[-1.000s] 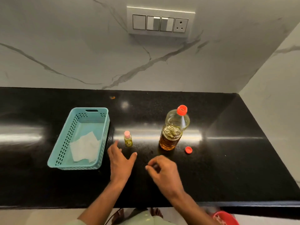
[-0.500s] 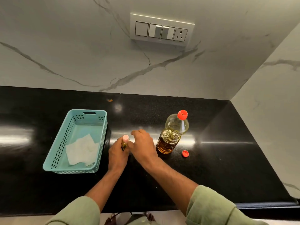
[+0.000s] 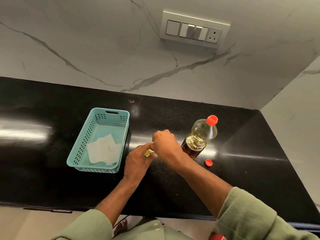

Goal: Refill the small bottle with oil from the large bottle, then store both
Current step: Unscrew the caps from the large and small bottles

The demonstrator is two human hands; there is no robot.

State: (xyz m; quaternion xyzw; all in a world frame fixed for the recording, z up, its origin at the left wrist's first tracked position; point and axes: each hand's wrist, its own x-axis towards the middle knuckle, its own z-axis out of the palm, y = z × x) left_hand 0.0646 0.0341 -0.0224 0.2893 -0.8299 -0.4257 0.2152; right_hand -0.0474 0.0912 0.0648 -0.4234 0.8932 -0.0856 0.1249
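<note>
Black counter (image 3: 52, 170) under marble wall (image 3: 86, 49); at centre frame your left hand (image 3: 136, 161) grips the small bottle (image 3: 148, 154), right hand (image 3: 164, 144) curled over its top.

Likely a home kitchen: black stone counter (image 3: 242, 170), marble backsplash (image 3: 86, 49), switchboard (image 3: 194, 30).
</note>
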